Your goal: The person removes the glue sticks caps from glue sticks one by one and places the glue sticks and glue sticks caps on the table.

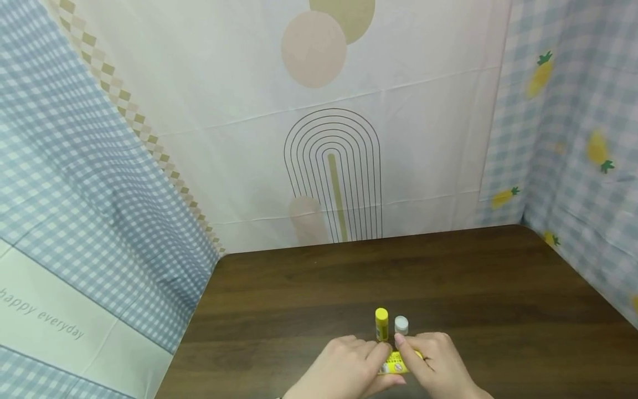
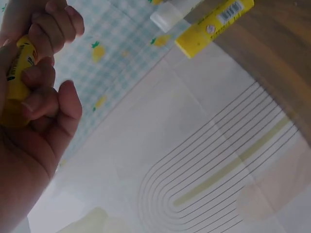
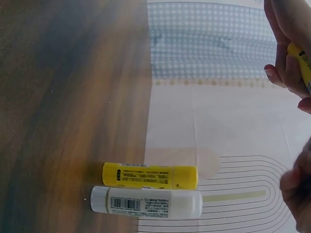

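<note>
A yellow glue stick (image 1: pixel 394 364) lies crosswise between my two hands near the front of the table. My left hand (image 1: pixel 351 363) grips its left end, and my right hand (image 1: pixel 435 363) holds the right end with the thumb laid along it. In the left wrist view, curled fingers wrap the yellow tube (image 2: pixel 18 73), hiding part of its label. Just beyond the hands, a second yellow glue stick (image 1: pixel 381 326) stands upright. Beside it on the right stands a white glue stick (image 1: pixel 401 323), its lower part hidden behind my right thumb.
The dark wooden table (image 1: pixel 299 299) stretches back to a pale cloth (image 1: pixel 423 138) printed with arches and circles. Blue checked cloth (image 1: pixel 124 166) hangs on the left, and another checked cloth with pineapples (image 1: pixel 573 166) hangs on the right.
</note>
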Demonstrator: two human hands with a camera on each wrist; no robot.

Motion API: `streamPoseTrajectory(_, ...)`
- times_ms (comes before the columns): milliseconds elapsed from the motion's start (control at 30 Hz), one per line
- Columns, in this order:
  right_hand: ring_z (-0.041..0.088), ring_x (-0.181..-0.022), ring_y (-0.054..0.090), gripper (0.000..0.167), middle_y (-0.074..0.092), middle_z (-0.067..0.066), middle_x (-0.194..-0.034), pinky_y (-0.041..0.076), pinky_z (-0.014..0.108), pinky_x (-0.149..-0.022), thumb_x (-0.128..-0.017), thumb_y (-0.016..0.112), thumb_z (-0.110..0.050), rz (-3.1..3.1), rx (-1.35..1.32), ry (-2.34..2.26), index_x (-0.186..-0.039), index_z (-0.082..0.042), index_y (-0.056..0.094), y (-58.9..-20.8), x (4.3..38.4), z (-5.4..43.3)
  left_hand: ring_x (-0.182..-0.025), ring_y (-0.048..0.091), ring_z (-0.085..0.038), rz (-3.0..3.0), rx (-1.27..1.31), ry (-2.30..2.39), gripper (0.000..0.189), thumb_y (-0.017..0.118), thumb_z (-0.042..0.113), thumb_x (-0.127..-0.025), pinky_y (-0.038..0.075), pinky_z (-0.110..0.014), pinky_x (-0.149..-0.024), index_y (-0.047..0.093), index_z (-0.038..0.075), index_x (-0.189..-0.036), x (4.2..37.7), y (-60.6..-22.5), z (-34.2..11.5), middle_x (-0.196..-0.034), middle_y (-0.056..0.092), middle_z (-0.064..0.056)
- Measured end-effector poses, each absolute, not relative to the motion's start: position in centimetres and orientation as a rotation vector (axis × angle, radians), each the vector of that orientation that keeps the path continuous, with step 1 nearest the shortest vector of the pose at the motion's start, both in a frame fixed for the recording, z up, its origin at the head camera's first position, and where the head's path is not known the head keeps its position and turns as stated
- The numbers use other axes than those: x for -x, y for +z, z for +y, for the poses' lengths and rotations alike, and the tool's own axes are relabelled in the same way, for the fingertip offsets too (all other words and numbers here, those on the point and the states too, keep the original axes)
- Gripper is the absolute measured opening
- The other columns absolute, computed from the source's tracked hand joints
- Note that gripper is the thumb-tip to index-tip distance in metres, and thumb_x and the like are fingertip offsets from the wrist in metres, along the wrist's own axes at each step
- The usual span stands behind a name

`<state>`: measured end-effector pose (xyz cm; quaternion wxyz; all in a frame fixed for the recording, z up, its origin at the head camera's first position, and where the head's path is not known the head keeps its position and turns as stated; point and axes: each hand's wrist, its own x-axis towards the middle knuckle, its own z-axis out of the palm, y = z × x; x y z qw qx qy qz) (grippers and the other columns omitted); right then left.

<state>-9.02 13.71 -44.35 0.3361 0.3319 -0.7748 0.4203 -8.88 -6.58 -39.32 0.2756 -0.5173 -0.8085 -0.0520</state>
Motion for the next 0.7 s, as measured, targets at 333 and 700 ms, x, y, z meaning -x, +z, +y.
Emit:
streamPoseTrajectory(333, -0.006, -0.051, 0.024, 0.047, 0.027, -0.012, -0.049, 0.02, 0.009, -0.049, -0.093, 0.051, -0.005, -1.751, -0.933, 0.953, -0.053, -0.02, 0.03, -44.5, 9.8, 13.2, -0.056, 0.034, 0.008, -2.461, 1.631, -0.621, 0.021, 0.059, 0.037, -0.102, 0.032, -0.002, -0.054, 0.055, 0.017, -0.097, 9.7, -39.9, -7.2, -0.068, 0.044, 0.016)
streamPoseTrajectory(700, -0.002, -0.048, 0.02, 0.047, 0.027, -0.012, -0.05, 0.017, 0.011, -0.05, -0.093, 0.048, -0.004, -1.531, -1.054, 0.932, -0.052, -0.018, 0.03, -41.5, 10.0, 12.1, -0.059, 0.034, 0.012, -2.529, 1.756, -0.813, 0.014, 0.056, 0.028, -0.104, 0.036, -0.003, -0.057, 0.06, 0.014, -0.103, 10.4, -39.0, -7.7, -0.07, 0.046, 0.014)
